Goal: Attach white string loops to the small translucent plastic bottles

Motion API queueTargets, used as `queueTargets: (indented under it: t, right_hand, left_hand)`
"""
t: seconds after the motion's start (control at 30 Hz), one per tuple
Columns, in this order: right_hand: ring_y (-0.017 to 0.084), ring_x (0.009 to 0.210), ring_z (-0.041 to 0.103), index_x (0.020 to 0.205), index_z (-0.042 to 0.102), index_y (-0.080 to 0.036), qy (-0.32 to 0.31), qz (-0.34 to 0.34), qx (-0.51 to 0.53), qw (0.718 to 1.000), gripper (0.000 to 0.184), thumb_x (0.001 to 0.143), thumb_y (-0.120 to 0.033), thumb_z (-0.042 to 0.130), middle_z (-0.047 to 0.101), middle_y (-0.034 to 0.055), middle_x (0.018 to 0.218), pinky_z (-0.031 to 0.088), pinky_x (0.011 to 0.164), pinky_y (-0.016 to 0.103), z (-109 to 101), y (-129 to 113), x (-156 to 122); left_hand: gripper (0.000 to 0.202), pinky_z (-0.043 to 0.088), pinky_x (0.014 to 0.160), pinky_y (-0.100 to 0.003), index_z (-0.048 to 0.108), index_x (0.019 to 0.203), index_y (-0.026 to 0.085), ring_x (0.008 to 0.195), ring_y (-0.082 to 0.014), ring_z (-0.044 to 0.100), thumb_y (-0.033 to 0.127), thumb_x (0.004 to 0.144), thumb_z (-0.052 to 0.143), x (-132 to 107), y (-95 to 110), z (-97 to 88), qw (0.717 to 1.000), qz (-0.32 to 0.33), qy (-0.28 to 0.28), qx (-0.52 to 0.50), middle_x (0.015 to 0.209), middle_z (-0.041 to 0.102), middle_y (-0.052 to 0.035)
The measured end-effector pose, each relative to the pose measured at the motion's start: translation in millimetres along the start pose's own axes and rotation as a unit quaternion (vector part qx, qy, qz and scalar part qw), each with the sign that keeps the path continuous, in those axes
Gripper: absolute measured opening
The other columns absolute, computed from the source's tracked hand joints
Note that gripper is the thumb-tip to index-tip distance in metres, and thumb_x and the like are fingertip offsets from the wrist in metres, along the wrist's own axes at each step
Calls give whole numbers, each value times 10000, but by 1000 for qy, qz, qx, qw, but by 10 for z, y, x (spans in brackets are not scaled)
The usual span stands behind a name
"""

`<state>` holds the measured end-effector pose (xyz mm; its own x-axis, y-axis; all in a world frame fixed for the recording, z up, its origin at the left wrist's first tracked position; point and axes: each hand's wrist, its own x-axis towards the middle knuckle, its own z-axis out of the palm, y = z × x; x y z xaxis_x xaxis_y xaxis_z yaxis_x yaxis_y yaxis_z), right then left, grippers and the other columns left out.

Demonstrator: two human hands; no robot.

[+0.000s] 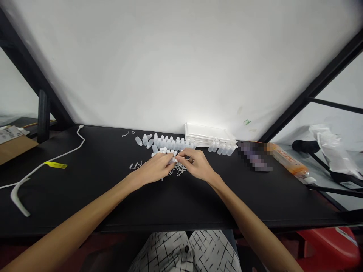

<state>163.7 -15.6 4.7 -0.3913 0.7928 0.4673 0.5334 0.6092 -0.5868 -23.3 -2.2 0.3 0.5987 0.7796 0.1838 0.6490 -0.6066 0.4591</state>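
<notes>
My left hand (157, 166) is closed around a small white plastic bottle (174, 159), partly hidden by the fingers. Pinched together at the same bottle's end are the fingertips of my right hand (197, 164); exactly which part they grip is too small to tell. Just behind my hands, several translucent small bottles (170, 143) stand in a cluster, with a few lying on their sides at its left. Thin curled white plastic strips (181, 169) lie scattered beneath and around my fingers.
A stack of flat white sheets or trays (207, 133) sits against the wall, with more small bottles (222, 148) at its front right. Farther right lies an orange-and-clear packet (290, 160). A white cable (56, 155) with a yellow tag runs across the black table (93, 181) at left.
</notes>
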Motion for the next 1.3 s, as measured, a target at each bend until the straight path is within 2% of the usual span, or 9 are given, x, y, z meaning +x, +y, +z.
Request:
queueTargets:
  t: [0.13,0.23,0.37,0.53,0.63,0.73,0.83,1.03,1.3]
  right_hand:
    - [98,512,401,560,461,-166,-25,2,-109,994,479,989,-351,356,457,-10,543,289,544,257,49,-2,-16]
    - [99,524,405,612,485,-169,-9,15,-114,993,424,979,-357,387,472,-13,576,283,544,254,51,-6,-17]
    - [107,581,499,932,570,-179,-6,15,48,999,244,982,-320,377,541,-12,667,382,563,230,21,-26,-23]
    - [123,613,554,984,589,-179,-33,30,172,984,245,871,-396,587,591,15,752,439,517,230,15,-31,-32]
    - [119,573,527,859,603,-172,-31,22,109,993,254,909,-409,525,578,8,679,408,521,239,48,-18,-29]
    - [110,541,461,653,550,-166,-10,-17,-54,998,402,970,-370,408,534,11,609,333,543,256,84,-4,-32]
    - [108,538,444,624,550,-162,-1,-29,-147,989,431,978,-345,386,538,20,612,280,539,261,65,-4,-40]
    - [110,595,519,849,609,-171,-1,-43,-25,999,157,883,-318,566,624,9,742,360,575,232,-45,-20,-33]
    - [110,573,452,669,535,-171,-18,-20,-94,995,370,970,-343,406,550,4,650,316,568,244,20,-7,-32]
  left_hand:
    - [170,287,531,-286,372,711,192,532,-137,424,193,881,388,-18,36,33,999,11,-9,42,624,473,1]
    - [144,293,537,-290,395,734,185,530,-139,430,170,876,381,-14,33,50,998,13,-7,57,633,482,-3]
    - [118,303,539,-283,450,802,172,545,-149,457,166,884,365,-12,21,29,998,18,8,60,650,512,-12]
    - [98,282,510,-270,451,803,172,530,-153,454,152,863,377,-26,54,-9,997,-8,20,73,649,506,-18]
    - [129,278,503,-274,421,760,184,517,-157,447,164,874,366,-22,55,14,997,-2,22,77,624,496,-14]
    - [153,288,507,-280,385,725,196,515,-157,447,164,874,366,-14,37,58,997,8,13,72,619,499,-14]
    - [154,297,517,-283,366,718,200,521,-155,450,166,868,369,-7,32,84,998,15,2,56,629,502,-15]
    - [159,277,523,-284,328,722,210,517,-155,434,169,873,353,3,44,72,1000,9,5,24,619,489,1]
    - [193,283,511,-276,299,691,215,513,-151,429,159,864,361,-1,34,95,1000,15,12,13,617,470,3]
